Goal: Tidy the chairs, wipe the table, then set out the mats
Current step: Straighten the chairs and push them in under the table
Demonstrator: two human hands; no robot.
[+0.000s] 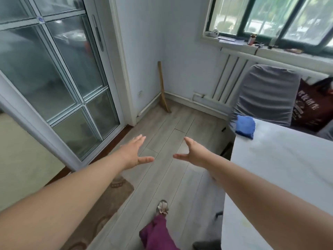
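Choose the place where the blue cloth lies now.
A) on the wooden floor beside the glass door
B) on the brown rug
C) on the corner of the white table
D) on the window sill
C: the blue cloth lies on the far corner of the white table, just in front of the grey chair, not on the sill, the floor or the rug.

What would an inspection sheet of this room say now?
Surface: white table, only the cloth seen on it.
Job's things: blue cloth on the table's far corner; grey-covered chair behind it; mats not seen.
Clutter: wooden stick leaning in the corner; small items on the window sill.
Grippers: left hand and right hand open, holding nothing, above the floor.
Cables: nothing seen.
Surroundings: glass door left, radiator under the window, rug on the floor.
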